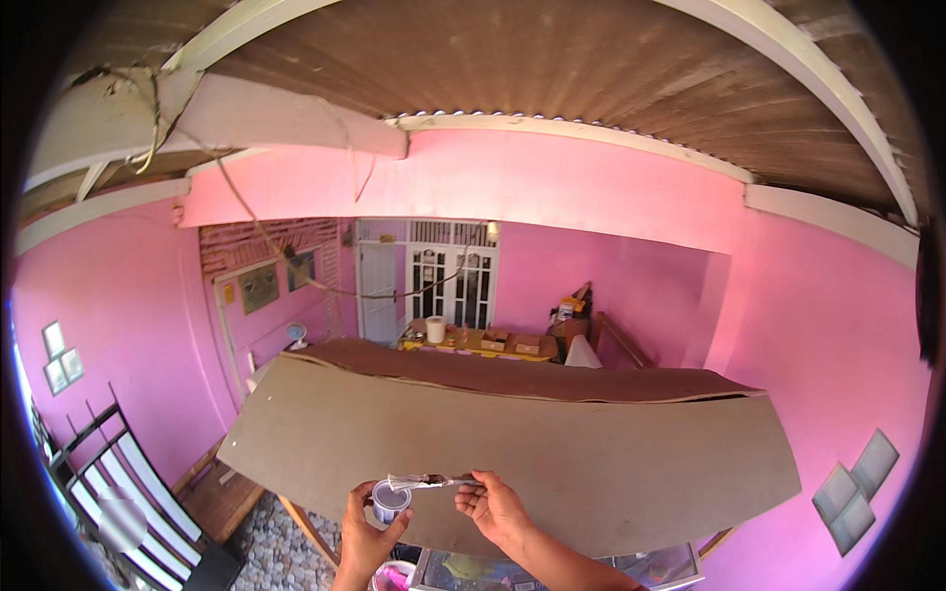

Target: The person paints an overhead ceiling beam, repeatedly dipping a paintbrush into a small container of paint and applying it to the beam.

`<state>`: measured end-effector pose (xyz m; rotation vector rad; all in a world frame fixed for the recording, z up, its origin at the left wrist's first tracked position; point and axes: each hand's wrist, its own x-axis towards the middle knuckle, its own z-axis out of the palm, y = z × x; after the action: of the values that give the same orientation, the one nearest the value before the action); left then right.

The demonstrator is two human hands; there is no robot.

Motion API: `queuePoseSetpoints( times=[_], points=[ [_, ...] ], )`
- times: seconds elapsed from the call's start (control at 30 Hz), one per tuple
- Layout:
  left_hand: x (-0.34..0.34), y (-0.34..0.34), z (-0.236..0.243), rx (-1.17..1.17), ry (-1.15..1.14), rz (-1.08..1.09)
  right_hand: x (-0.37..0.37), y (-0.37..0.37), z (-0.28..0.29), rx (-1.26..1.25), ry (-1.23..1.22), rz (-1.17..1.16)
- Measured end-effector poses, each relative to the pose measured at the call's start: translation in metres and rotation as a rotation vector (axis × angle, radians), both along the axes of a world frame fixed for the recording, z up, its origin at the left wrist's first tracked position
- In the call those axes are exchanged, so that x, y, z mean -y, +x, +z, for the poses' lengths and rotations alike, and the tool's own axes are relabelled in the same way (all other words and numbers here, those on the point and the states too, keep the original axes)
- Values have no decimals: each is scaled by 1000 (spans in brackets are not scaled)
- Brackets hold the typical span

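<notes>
My left hand (369,532) is wrapped round a small white and blue tub (391,504), holding it upright with its top uncovered. Grey stuff, perhaps paint, shows inside. A paintbrush (455,481) is gripped by the handle in my right hand (496,510). It lies nearly level, its pale, coated bristles pointing left over the tub's rim; whether they touch the rim I cannot tell. Just beyond both hands slopes a wide grey-brown panel (591,453), shaped like one side of a small roof. Behind its ridge a reddish-brown slope (493,376) falls away.
Below my hands are a pale-framed case (680,579) and a container with something pink (394,575). A black and white slatted metal frame (148,492) leans at the left, near a wooden bench (212,497). Farther off, a table (463,343) bears a white bucket (436,329) and boxes.
</notes>
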<state>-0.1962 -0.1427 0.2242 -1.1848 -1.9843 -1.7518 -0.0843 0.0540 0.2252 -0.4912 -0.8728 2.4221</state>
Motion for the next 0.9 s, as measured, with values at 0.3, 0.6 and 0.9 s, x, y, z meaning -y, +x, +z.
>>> queuePoseSetpoints(
  times=[0.3,0.6,0.9],
  points=[
    [-15,0,11,-25,48,-276,9,19,4,-136,-54,-167],
    [-39,21,18,-84,34,-311,-38,95,109,-453,111,-453],
    [-34,19,-9,-20,26,-388,-28,175,296,-709,743,-881]
  ],
)
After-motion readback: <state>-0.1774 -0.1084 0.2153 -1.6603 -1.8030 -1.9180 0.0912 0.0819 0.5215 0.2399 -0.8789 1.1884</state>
